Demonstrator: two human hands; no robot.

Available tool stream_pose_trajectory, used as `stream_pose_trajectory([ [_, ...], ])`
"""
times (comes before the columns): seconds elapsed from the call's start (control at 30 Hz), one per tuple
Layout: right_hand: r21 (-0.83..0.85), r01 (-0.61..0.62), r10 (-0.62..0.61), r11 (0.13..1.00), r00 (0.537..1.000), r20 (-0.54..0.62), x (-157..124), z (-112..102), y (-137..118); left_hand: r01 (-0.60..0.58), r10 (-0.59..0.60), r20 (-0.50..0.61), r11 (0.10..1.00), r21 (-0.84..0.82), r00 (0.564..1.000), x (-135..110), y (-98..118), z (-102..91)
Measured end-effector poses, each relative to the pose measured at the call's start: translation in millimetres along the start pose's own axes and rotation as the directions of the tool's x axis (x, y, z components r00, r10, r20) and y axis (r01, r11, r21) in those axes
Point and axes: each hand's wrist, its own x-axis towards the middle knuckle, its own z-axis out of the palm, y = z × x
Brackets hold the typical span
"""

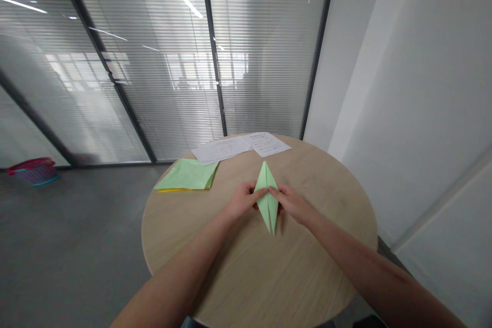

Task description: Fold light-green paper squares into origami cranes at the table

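Observation:
Between my two hands is a light green piece of folded paper (265, 178), shaped as a long diamond with a seam down its middle. Its upper tip points away from me, and its lower end splits into two narrow points. My left hand (246, 198) grips the left edge, thumb on top and the other fingers partly hidden behind. On the right edge, my right hand (291, 201) pinches the paper the same way. Both thumbs rest near the centre seam. The folded paper is held over the round wooden table.
A stack of green sheets (188, 174) with yellow beneath lies at the table's (246, 282) left side. White papers (225, 149) and a printed sheet (267, 143) lie at the far edge. A red and blue basket (36, 171) stands on the floor left. Glass partitions and a white wall surround the table.

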Motion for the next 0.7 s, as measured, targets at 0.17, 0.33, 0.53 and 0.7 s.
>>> stream_pose_trajectory([
  [0.17, -0.027, 0.038, -0.037, 0.999, 0.999, 0.038, 1.3, -0.2, 3.4, 0.024, -0.024, -0.052, 1.0, -0.006, 0.998, 1.7, -2.4, -1.4],
  [0.33, -0.003, 0.041, -0.04, 0.999, 0.998, 0.055, 1.3, 1.3, 2.0, 0.032, -0.043, -0.133, 0.996, -0.082, 0.99, 4.1, -6.6, -1.7],
  [0.53, 0.029, 0.045, -0.047, 0.999, 0.996, 0.082, -0.3, 1.8, -1.3, 0.038, -0.056, -0.151, 0.992, -0.122, 0.987, 2.4, -2.4, -0.7],
  [0.7, -0.052, 0.082, -0.08, 0.995, 0.996, 0.035, 3.1, -2.2, 0.6, 0.044, -0.053, -0.117, 0.996, -0.081, 0.992, 1.6, -0.9, -1.9],
])
